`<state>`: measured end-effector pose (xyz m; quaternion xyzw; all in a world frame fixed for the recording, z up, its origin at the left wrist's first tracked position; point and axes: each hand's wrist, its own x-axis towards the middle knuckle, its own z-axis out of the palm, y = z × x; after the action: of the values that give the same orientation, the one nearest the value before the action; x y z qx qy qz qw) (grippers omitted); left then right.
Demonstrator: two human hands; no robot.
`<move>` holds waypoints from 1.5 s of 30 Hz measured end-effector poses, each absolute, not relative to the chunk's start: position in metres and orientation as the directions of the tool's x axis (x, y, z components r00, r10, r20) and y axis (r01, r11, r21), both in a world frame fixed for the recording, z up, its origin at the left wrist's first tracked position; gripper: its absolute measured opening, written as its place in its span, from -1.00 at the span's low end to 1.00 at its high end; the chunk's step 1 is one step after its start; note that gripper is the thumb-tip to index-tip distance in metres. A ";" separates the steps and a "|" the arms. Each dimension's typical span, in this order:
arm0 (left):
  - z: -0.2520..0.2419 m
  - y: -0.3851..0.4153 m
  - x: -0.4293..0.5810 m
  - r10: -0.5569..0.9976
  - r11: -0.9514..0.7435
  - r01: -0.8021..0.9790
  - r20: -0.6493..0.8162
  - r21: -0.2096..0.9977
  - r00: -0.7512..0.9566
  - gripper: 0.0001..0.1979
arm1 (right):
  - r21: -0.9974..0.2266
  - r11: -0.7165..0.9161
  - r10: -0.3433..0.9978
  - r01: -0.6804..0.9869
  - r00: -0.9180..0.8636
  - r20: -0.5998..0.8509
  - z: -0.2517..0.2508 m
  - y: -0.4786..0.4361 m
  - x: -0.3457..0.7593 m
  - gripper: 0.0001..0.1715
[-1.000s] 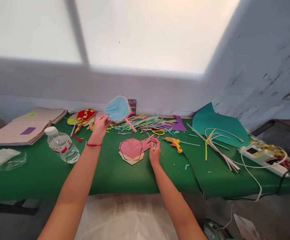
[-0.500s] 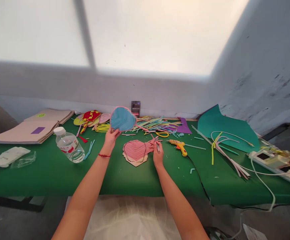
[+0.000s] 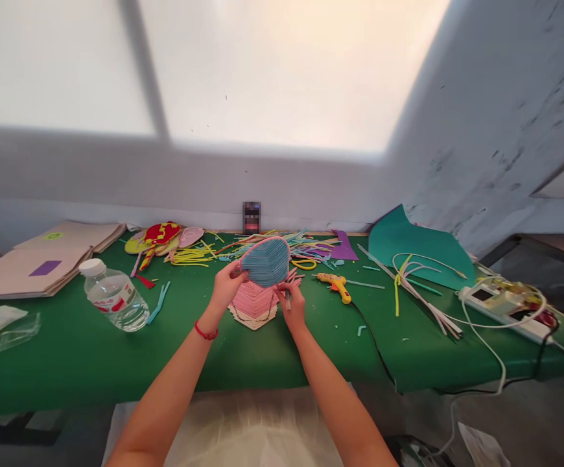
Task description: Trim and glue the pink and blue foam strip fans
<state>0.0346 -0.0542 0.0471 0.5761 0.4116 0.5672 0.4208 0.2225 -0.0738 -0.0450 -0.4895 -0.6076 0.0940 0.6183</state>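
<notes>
My left hand (image 3: 229, 282) grips the left edge of a blue fan-shaped piece (image 3: 266, 261) with a fuzzy pink rim, its face ribbed with blue strips. It is held up over a pink-striped heart-shaped piece (image 3: 255, 299), which lies on the table with pale strips at its lower tip. My right hand (image 3: 293, 306) is closed at the lower right of the blue fan, around a slim pen-like stick (image 3: 288, 299). Whether those fingers also touch the fan's rim or handle, I cannot tell. Pink strip ends show just above the right hand.
A yellow glue gun (image 3: 336, 284) lies to the right, its black cord running off the front edge. Many coloured pipe cleaners (image 3: 306, 246) are heaped behind. A water bottle (image 3: 115, 298) and cardboard sheets (image 3: 29, 266) are left; a power strip (image 3: 500, 311) is far right.
The blue fan has come down and to the right, now in front of the pink piece and close to my right hand. Its face has turned more toward me. The view has shifted slightly right.
</notes>
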 end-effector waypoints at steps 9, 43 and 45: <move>0.062 -0.078 0.055 0.914 -0.332 0.037 0.312 0.942 0.257 -0.58 | -0.893 0.450 0.766 -0.019 0.522 0.375 -0.033 -0.068 0.232 -0.70; 0.002 -0.049 0.059 0.974 -0.135 -0.167 0.162 0.977 0.160 -0.37 | -0.868 0.496 0.743 0.026 0.504 0.440 -0.042 -0.071 0.224 -0.67; 0.002 -0.049 0.061 0.977 -0.127 -0.162 0.151 0.979 0.148 -0.38 | -0.867 0.495 0.739 0.045 0.502 0.448 -0.043 -0.071 0.224 -0.67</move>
<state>0.0606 -0.0494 0.0018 0.5330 0.3826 0.5286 0.5387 0.2240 -0.0710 -0.0426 -0.4448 -0.4409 0.2333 0.7438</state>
